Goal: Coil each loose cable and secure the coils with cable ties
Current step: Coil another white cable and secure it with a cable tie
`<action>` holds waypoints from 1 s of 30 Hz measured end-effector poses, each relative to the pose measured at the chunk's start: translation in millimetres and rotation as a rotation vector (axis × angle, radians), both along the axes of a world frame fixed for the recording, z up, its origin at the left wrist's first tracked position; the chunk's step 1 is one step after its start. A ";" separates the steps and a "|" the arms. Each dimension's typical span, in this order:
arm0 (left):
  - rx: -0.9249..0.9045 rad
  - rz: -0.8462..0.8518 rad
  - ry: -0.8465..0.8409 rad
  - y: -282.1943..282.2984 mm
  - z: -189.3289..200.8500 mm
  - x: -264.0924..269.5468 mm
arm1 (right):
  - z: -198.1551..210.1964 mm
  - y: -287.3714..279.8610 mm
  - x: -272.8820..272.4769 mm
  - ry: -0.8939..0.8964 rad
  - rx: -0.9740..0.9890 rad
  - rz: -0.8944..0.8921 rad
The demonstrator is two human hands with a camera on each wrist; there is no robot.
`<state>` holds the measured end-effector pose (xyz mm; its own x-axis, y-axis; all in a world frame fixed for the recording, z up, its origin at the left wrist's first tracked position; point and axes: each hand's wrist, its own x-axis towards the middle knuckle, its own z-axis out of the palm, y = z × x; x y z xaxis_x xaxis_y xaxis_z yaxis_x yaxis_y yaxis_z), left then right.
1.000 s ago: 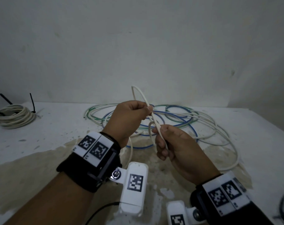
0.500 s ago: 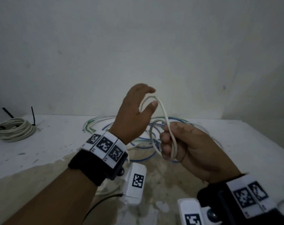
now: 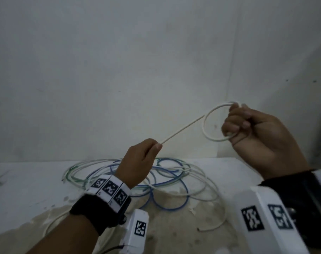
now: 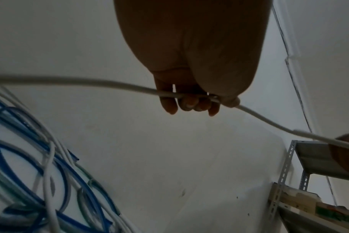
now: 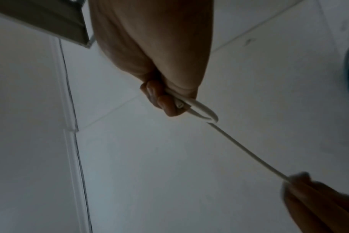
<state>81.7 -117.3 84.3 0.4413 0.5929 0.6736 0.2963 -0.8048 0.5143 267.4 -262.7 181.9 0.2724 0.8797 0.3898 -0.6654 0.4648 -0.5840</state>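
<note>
Right hand point(image 3: 262, 138) raised high at the right, well above the desk point(image 3: 27, 195), back of the hand toward the head camera, fingers point(image 3: 235, 123) curled round a small loop of the white cable point(image 3: 183, 130). Loop standing out to the left of the knuckles, roughly round, closed inside the fist. Seen from the right wrist view, same right hand point(image 5: 155, 52) fisted, fingertips point(image 5: 165, 102) folded over the white cable point(image 5: 247, 148), a narrow bend of it poking out past the grip. Left hand point(image 3: 137, 165) lower and left of centre, lifted off the desk, forearm angled up from the near left, thumb and forefinger pinching the same cable. Cable stretched in a straight slanted line between the two hands, up and to the right. From the left wrist view, left hand point(image 4: 191, 63) with fingers point(image 4: 189, 102) curled under the white cable point(image 4: 102, 83), line running in from the left and out to the right toward the other hand. Below on the desk, a loose tangle of cables point(image 3: 165, 182), blue, green and white, spread in wide overlapping rings behind and right of the left wrist. Metal shelving point(image 4: 301, 186) at the far right in the left wrist view.
</note>
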 end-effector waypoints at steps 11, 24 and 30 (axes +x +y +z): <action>0.316 0.166 0.321 14.8 -11.7 -46.3 | -5.8 24.4 18.6 -0.110 -0.371 -0.223; 0.162 -0.314 0.074 -49.1 32.3 -57.8 | -83.2 69.4 -58.2 -0.466 -0.574 0.011; -0.043 -0.132 -0.161 -37.2 38.4 -60.6 | -90.6 51.6 -93.8 -0.569 -0.413 0.186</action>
